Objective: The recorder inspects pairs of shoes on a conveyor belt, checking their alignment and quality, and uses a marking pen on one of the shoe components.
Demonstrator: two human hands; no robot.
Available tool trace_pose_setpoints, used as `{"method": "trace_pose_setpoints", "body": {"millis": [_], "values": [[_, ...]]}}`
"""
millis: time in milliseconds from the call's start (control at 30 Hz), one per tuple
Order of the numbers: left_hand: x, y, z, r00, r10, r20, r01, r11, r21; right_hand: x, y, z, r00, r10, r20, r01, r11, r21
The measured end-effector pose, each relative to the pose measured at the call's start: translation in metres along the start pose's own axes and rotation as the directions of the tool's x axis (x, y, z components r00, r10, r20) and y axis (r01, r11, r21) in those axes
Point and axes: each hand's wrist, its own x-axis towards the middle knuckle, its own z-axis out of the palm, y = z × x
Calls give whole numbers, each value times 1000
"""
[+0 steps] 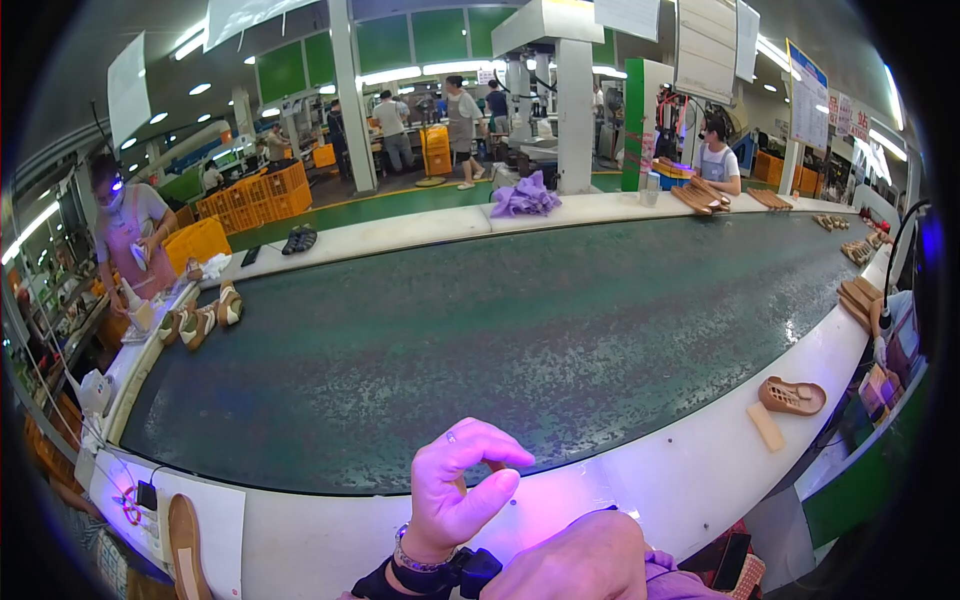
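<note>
Above the near white ledge (320, 530), my left hand (460, 490) is raised with its fingers curved and the thumb apart from them. I see nothing held in it. It wears a ring and a beaded bracelet (425, 562), and a black wrist device (480, 572) sits just below. My right hand (575, 560) crosses close to that wrist from the lower right. Only its back shows; the fingers are hidden, and whether they touch the device is unclear. Purple light falls on both hands.
A dark green conveyor belt (500, 330) fills the middle. A tan shoe sole (187, 550) lies at left; a brown perforated shoe (792, 396) and beige block (766, 427) at right. Shoes (200, 322) stand far left near a person (140, 230). Purple cloth (526, 197) lies across the belt.
</note>
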Motion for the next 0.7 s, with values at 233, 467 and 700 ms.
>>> {"method": "trace_pose_setpoints", "body": {"millis": [233,467,700], "values": [[0,0,-3,1000,-12,-21,12,1000,10,-1,4,-1,1000,-21,4,21,1000,10],[1,-1,0,1000,-16,-22,16,1000,-8,2,-4,-1,1000,18,3,-18,1000,12],[1,-1,-1,999,-25,-29,25,1000,-3,4,-6,-5,997,60,41,-61,998,18]]}}
